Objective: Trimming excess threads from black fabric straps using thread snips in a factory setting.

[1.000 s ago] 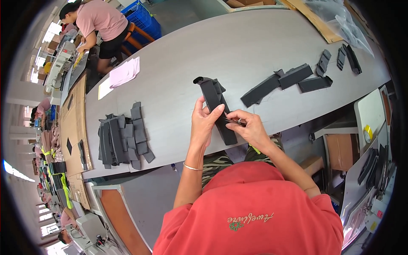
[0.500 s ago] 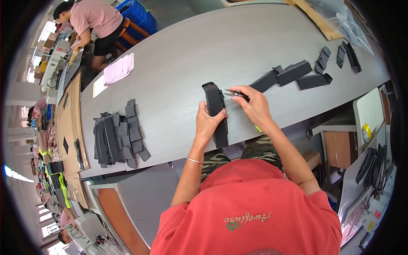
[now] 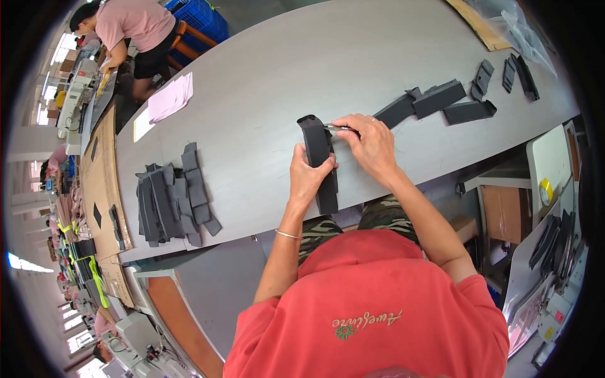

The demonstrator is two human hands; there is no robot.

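While the left hand [image 3: 307,178] grips a black strip [image 3: 318,162], the right hand [image 3: 373,143] pinches small metal snips [image 3: 336,128] against it; pink paper sheets [image 3: 169,98] lie far-left.

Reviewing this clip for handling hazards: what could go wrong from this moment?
1. The right hand holds a small metal tool against the dark strip, close to the left hand fingers; a slip might nick them.
2. The strip is held up off the grey table, gripped only at mid-length, so it may flex or twist under the tool.
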